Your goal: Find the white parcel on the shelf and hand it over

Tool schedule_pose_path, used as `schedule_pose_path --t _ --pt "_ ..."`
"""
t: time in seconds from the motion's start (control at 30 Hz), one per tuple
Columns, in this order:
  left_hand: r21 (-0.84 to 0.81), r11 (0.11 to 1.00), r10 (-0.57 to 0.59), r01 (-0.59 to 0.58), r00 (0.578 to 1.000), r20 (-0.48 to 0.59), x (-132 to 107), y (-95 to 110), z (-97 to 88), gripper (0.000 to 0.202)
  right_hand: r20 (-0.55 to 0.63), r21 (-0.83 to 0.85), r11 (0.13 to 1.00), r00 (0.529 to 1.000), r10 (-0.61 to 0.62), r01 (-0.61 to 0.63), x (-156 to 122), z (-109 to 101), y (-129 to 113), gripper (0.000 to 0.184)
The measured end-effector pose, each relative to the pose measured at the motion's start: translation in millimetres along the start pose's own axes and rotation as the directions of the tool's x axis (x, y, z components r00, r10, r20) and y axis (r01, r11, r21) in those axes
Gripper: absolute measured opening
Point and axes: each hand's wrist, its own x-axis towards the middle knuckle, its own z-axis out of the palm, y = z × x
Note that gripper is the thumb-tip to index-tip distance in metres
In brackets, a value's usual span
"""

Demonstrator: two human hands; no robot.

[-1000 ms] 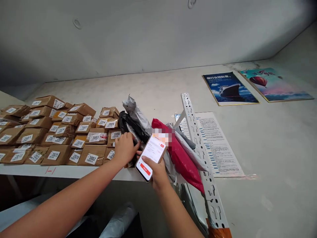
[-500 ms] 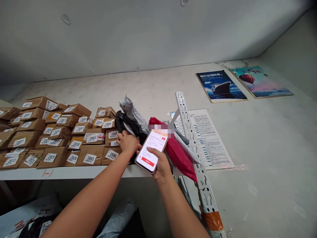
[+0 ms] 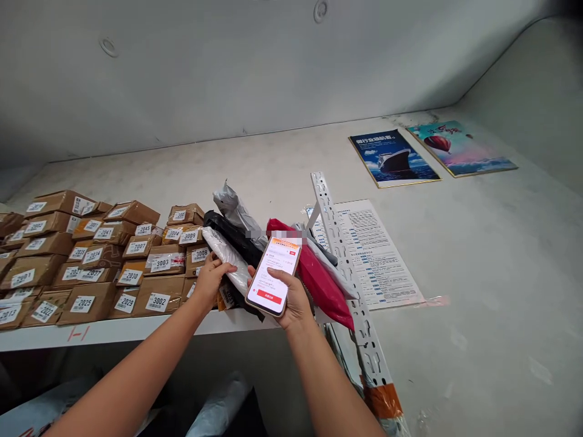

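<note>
Two hands are positioned at the front of a white shelf (image 3: pixel 136 332). The left hand (image 3: pixel 209 282) has its fingers closed on the left edge of a white plastic parcel (image 3: pixel 221 246), with the thumb across the front face. This parcel is tilted, top end to the left, between stacked cardboard cartons (image 3: pixel 160 285) bearing numbered labels and a smartphone (image 3: pixel 273 273); whether its base rests on the shelf cannot be determined. A black plastic parcel (image 3: pixel 241 240) lies directly behind it, backed by a grey plastic parcel (image 3: pixel 231 204). The right hand (image 3: pixel 297 303) grips the smartphone, lit screen facing the wearer, thumb over the display. Beyond the smartphone, a red parcel (image 3: pixel 321 282) slants beside a perforated metal upright (image 3: pixel 364 331).
</note>
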Motion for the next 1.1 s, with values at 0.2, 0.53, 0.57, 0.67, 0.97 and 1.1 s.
schedule_pose_path --t 0.2,0.53,0.57,0.67,0.97,1.1 --pt "-0.123 0.985 -0.109 0.118 0.991 0.076 -15.2 11.1 -9.6 0.033 0.004 0.015 1.0 1.0 0.024 -0.024 -0.5 -2.3 1.4 0.05" --pt "0.317 0.934 -0.184 0.165 0.982 0.032 5.4 55.3 -12.5 0.02 -0.018 0.081 0.996 0.999 0.027 -0.025 -3.0 2.8 -5.5 0.046" --pt "0.297 0.936 -0.214 0.189 0.975 0.054 6.8 58.6 -12.3 0.016 -0.011 0.078 0.997 0.999 0.03 -0.029 -3.4 4.0 -7.0 0.046" --pt "0.157 0.951 -0.286 0.265 0.95 0.127 4.8 65.6 -14.1 0.013 0.03 0.048 0.996 0.997 0.07 -0.072 -4.9 5.6 -13.2 0.042" --pt "-0.391 0.875 -0.324 0.287 0.946 -0.03 -30.8 91.9 -25.4 0.031 0.031 0.069 0.968 0.971 0.238 -0.239 -11.9 3.0 -30.3 0.036" --pt "-0.475 0.839 -0.385 0.266 0.907 -0.172 -54.7 113.4 -49.6 0.036 0.025 -0.025 0.981 0.98 0.195 -0.195 -11.9 -0.2 -27.1 0.033"
